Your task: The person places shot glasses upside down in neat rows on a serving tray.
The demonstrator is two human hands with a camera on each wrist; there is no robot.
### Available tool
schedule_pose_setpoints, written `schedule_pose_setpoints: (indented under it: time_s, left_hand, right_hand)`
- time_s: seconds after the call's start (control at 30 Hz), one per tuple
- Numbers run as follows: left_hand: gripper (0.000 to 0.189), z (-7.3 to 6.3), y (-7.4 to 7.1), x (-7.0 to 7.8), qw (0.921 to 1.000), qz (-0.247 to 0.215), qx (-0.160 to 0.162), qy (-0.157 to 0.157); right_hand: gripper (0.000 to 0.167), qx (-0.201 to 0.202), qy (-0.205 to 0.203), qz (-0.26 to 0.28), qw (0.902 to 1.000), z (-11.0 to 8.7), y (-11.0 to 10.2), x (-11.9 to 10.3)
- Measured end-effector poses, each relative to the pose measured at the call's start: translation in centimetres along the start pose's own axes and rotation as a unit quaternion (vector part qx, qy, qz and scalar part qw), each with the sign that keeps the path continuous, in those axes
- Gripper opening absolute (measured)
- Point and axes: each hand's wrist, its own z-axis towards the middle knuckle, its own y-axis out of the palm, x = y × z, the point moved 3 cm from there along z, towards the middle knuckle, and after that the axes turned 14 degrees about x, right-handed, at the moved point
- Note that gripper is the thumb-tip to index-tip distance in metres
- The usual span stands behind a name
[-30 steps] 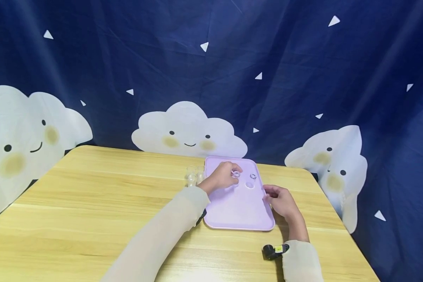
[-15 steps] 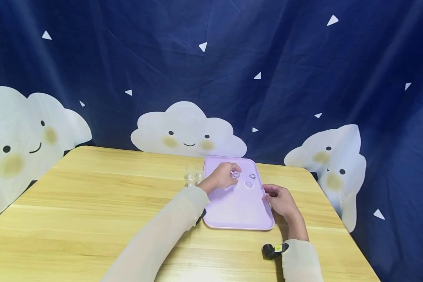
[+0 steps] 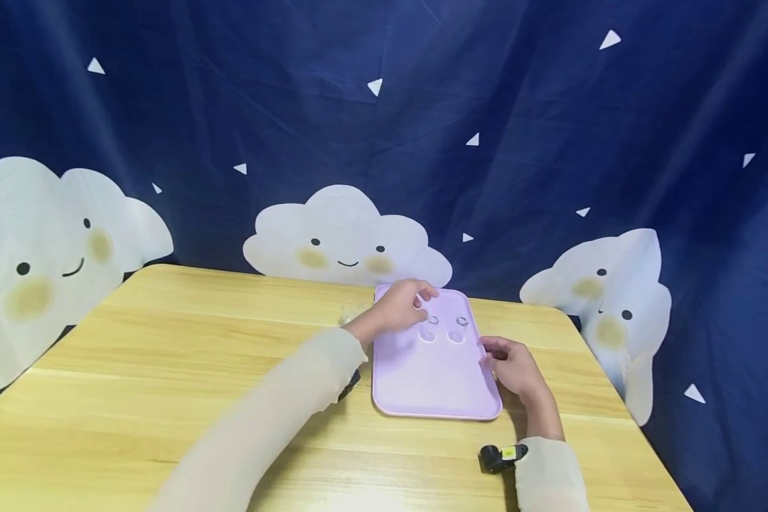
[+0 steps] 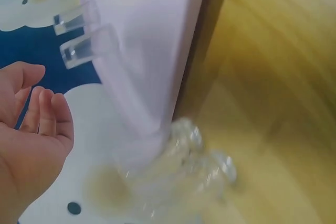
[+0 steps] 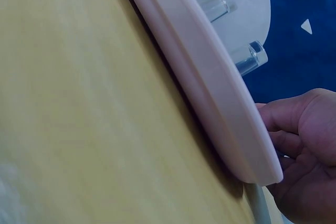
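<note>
The lilac tray lies on the table, and two small clear glasses stand on its far half. One is the left glass, the other the right glass; their thick bases face up in the right wrist view. My left hand hovers over the tray's far left part, just beside the left glass. Its fingers are loosely bent with nothing between them, as the left wrist view of the hand shows. At the tray's right rim, my right hand grips the edge with bent fingers.
More clear glasses stand close together left of the tray, partly behind my left forearm in the head view. The wooden table reaches back to a dark blue curtain printed with clouds.
My left hand has let go of the left glass and moved slightly up and left, leaving it standing on the tray. The right hand stays at the rim.
</note>
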Motion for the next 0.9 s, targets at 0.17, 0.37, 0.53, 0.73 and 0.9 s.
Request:
schedule_pose_setpoints:
  time_s: [0.17, 0.37, 0.53, 0.73, 0.9]
  left_hand:
    - [0.038, -0.2, -2.1, -0.1, 1.0, 0.005, 0.005, 0.007]
    - [0.038, -0.9, -4.4, -1.5, 0.9999, 0.009, 0.008, -0.011]
    - [0.039, -1.6, -6.3, -2.7, 0.9996, 0.007, 0.016, -0.022]
    - [0.039, -2.4, -8.2, -4.5, 0.9991, 0.011, 0.028, -0.029]
    - [0.041, -3.3, -9.3, -6.1, 0.9984, 0.018, 0.03, -0.045]
  right_hand:
    - [0.042, 0.001, 0.001, 0.002, 1.0, -0.1, -0.1, 0.1]
    - [0.041, 0.003, -0.003, 0.002, 1.0, -0.2, -0.3, -0.1]
    - [0.041, 0.001, -0.001, 0.002, 1.0, -0.3, -0.2, -0.1]
    - [0.041, 0.001, -0.006, 0.004, 1.0, -0.3, -0.2, -0.2]
    - [0.041, 0.0, -0.005, 0.004, 1.0, -0.2, -0.1, -0.2]
